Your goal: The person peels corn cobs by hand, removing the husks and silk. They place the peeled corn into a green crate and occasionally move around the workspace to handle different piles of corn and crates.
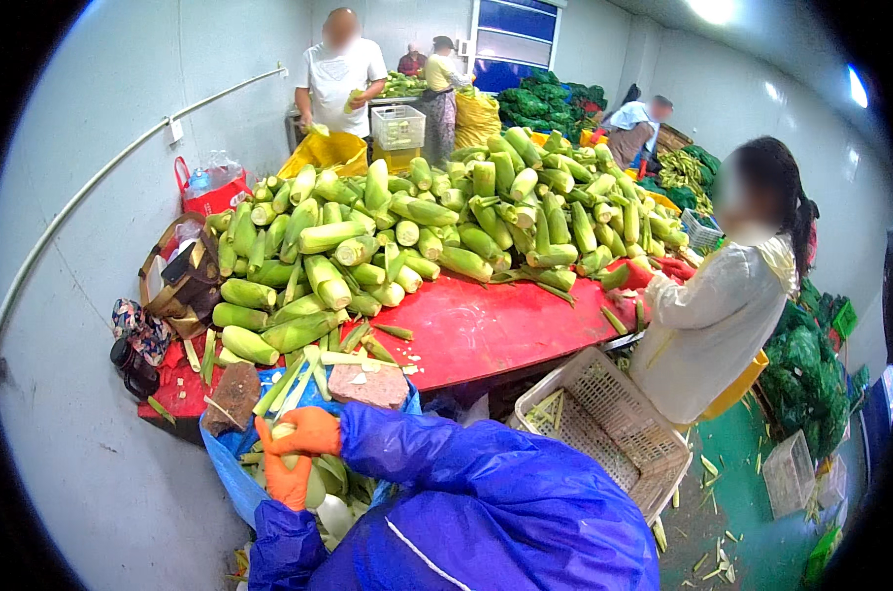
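Note:
Both my hands wear orange gloves and come together over a blue plastic bag [231,471] at the table's near left edge. My left hand [287,481] is closed round a pale green ear of corn [283,431]. Just above it, my right hand [313,430] grips the same ear at its upper part, fingers bent. The gloves cover much of the ear. Under the hands, loose green and whitish husks [334,512] fill the bag. Long husk strips [294,386] stick up right beyond the ear.
A large heap of unhusked corn [427,212] covers much of the red table [466,320]. Two bricks [369,385] weigh down the bag's rim. A white plastic crate [619,428] stands at my right. A person in a pale jacket [707,315] works beside it; others work farther back.

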Available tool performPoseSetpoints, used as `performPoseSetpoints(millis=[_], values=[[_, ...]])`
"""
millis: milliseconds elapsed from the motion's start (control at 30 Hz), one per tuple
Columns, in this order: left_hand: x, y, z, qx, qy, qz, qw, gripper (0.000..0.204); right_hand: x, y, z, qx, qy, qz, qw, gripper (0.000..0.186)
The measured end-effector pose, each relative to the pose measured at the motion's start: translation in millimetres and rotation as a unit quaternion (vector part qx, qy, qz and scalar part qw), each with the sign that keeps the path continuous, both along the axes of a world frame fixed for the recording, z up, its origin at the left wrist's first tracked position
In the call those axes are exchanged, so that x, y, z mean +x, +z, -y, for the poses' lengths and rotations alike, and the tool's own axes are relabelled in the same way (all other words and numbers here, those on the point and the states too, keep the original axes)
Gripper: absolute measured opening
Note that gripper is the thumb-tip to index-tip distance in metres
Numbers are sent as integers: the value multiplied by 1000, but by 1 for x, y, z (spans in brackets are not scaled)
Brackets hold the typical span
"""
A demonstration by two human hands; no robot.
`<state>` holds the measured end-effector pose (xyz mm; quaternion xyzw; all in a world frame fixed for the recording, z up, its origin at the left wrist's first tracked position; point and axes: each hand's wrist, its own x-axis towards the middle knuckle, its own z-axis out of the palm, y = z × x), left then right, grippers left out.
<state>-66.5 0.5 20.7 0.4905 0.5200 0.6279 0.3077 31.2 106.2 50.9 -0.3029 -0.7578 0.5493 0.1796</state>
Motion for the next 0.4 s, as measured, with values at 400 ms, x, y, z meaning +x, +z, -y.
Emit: performPoseSetpoints(millis=[400], values=[[-11,5,54,-143,-103,170,969,101,44,15,-37,-172,-82,-240,952,44]])
